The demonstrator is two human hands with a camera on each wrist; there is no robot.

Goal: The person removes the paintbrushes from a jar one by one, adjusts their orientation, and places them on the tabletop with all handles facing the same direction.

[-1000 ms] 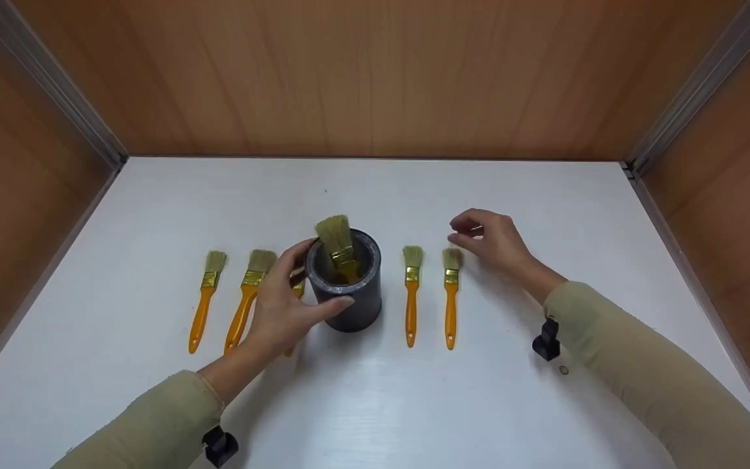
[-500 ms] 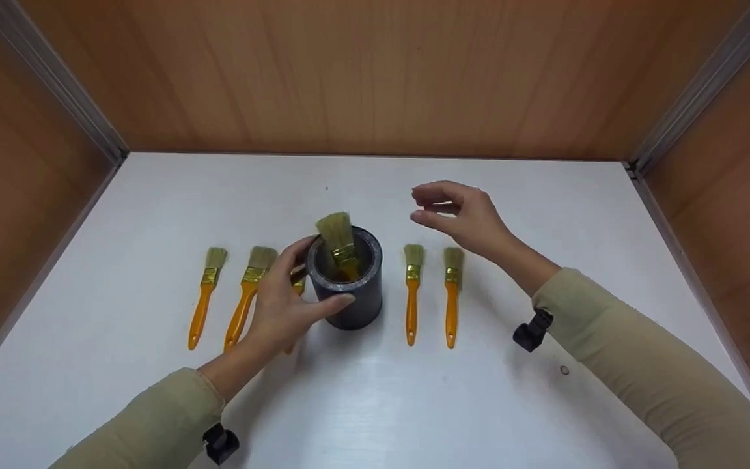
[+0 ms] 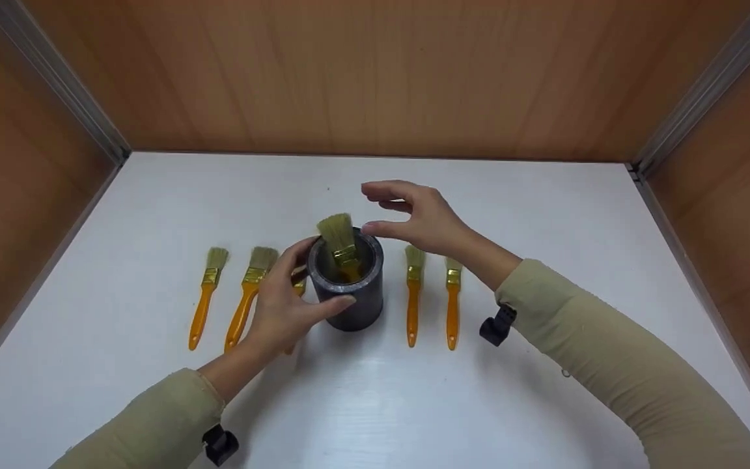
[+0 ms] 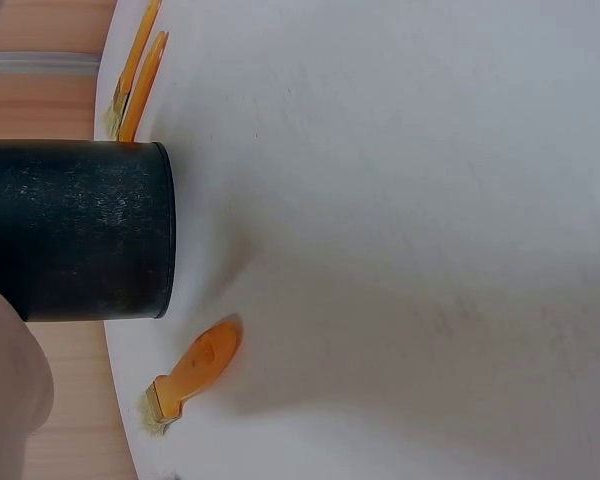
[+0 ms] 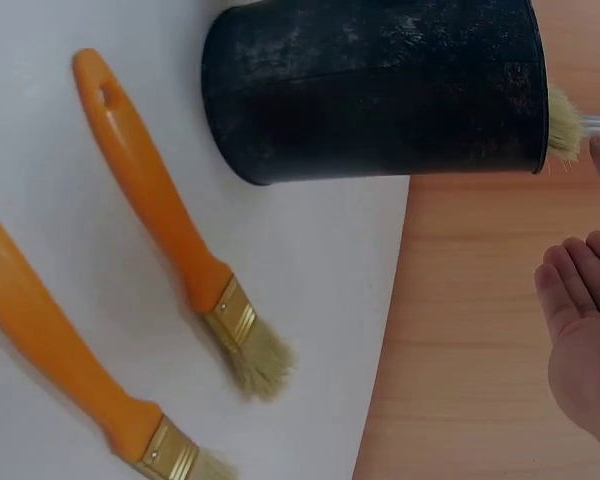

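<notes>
While the left hand (image 3: pixel 284 306) wraps its thumb and fingers round the side of the black cup (image 3: pixel 347 286), gripping it pretty firmly, the right hand (image 3: pixel 417 218) hangs in the air just above and to the right of the cup's rim, thumb and fingers loosely spread and curved with nothing in them. So one hand has hold of the cup and the other is empty, close to the bristles but not touching as far as I can see. Standing in the cup is a paintbrush (image 3: pixel 338 238), bristles up and poking above the rim, gold ferrule just inside. The cup sits upright roughly mid-tabletop (image 3: pixel 375 404), which is plain white. Right of the cup are two orange-handled brushes (image 3: pixel 412 306) lying flat, parallel, bristles pointing away, partly under the right forearm; the right wrist view shows them close up (image 5: pixel 170 240) just beside the cup's base. On the left there are two more orange brushes (image 3: pixel 204 296) in the same line-up, plus another one (image 4: pixel 195 370) mostly hidden behind the left hand, right next to the cup. Wood-look walls (image 3: pixel 375 78) box the tabletop in on three sides. Both sleeves are a beige-green, with a small black clip at each wrist.
</notes>
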